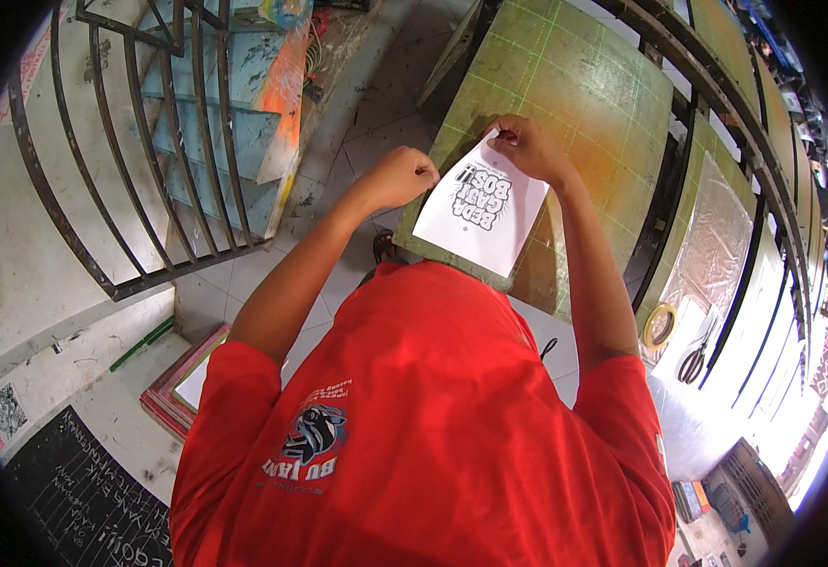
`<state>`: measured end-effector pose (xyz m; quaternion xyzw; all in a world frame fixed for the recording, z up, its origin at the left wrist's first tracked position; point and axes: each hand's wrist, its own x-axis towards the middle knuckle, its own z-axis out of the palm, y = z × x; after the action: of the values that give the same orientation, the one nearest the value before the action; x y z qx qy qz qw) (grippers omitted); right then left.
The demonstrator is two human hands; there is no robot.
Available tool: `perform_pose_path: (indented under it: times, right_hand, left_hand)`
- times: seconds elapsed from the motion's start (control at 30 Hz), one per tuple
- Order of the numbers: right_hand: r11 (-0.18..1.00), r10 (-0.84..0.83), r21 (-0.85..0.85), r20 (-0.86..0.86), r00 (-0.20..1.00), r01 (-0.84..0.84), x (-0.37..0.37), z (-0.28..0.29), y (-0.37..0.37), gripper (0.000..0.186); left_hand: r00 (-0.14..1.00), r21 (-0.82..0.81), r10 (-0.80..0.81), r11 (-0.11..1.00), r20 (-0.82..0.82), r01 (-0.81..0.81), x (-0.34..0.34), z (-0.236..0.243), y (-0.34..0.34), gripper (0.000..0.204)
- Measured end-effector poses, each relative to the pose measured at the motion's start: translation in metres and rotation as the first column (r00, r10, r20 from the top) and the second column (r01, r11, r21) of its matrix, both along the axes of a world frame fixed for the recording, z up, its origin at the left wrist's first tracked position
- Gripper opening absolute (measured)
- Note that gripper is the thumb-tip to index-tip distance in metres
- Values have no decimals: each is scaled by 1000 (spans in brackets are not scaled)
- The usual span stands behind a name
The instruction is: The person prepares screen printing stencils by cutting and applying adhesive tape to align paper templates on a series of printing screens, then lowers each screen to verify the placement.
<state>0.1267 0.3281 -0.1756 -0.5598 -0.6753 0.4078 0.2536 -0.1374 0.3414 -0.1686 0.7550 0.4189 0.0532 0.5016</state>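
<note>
A white sheet of paper (pixel 480 210) with black printed lettering lies partly raised over a green gridded board (pixel 612 66). My right hand (pixel 525 149) pinches the sheet's far edge and lifts it, so the paper bends. My left hand (pixel 406 178) is closed beside the sheet's left edge, fingertips curled together. Whether those fingers touch the paper, or hold anything small, I cannot make out. The near edge of the sheet rests close to the board's near edge, in front of my red shirt.
Right of the board are dark metal bars, a roll of yellowish tape (pixel 660 326) and dark-handled scissors (pixel 693 364). At left stand a black metal grille (pixel 163 142) and pale blue panels (pixel 230 66). Red-edged frames (pixel 161 395) lie near my left elbow.
</note>
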Motion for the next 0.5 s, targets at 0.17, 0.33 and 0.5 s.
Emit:
perform_pose_path:
  times: [0.17,0.33,0.5]
  right_hand:
    - [998,-2,-58,52,999,5,-4,7,0,20]
    - [999,-31,-39,58,998,33,-7,6,-1,33]
    - [989,-130,66,-48,990,133,-16,14,-13,44]
  left_hand:
    - [1000,9,11,1000,-3,-11,-1,-3,-1,20]
    - [1000,16,20,1000,-9,-20,0,-1,-2,21]
    - [999,9,38,999,-25,-38,1,1,-2,21]
